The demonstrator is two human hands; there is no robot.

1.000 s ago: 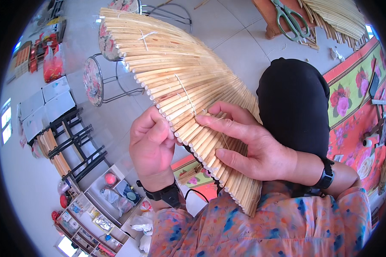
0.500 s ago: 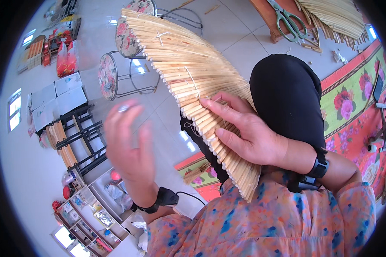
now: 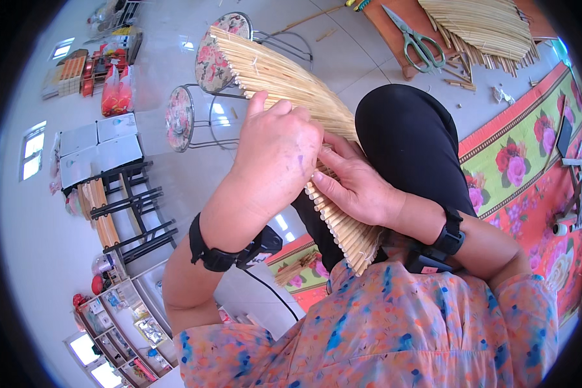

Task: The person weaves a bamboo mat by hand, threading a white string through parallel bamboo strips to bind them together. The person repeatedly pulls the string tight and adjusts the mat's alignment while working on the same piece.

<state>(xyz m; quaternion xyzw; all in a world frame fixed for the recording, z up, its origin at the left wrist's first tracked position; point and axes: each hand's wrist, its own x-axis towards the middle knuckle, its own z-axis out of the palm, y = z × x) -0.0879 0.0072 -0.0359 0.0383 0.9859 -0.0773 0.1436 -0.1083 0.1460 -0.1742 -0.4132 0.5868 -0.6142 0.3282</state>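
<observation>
A curved mat of pale stalks [image 3: 281, 71], tied side by side with white thread, slants across my lap from far left to near right. My right hand [image 3: 362, 194] grips its middle, the thumb lying along the cut stalk ends. My left hand [image 3: 278, 145] is closed over the same edge, its back turned up and its knuckles close to my right fingertips. It hides part of the mat and whatever its curled fingers pinch. A short thread tie [image 3: 255, 63] shows near the far end.
Green-handled scissors [image 3: 420, 52] and a second stalk mat [image 3: 485, 26] lie on an orange-brown wooden surface at the far right. Flower-patterned stools [image 3: 180, 119] stand far left. A floral cloth [image 3: 514, 168] spreads on the right, and shelves [image 3: 119, 330] stand at the left.
My left hand has come in from the left, beside the mat, and closed at its edge next to my right hand. The mat has shifted slightly in view.
</observation>
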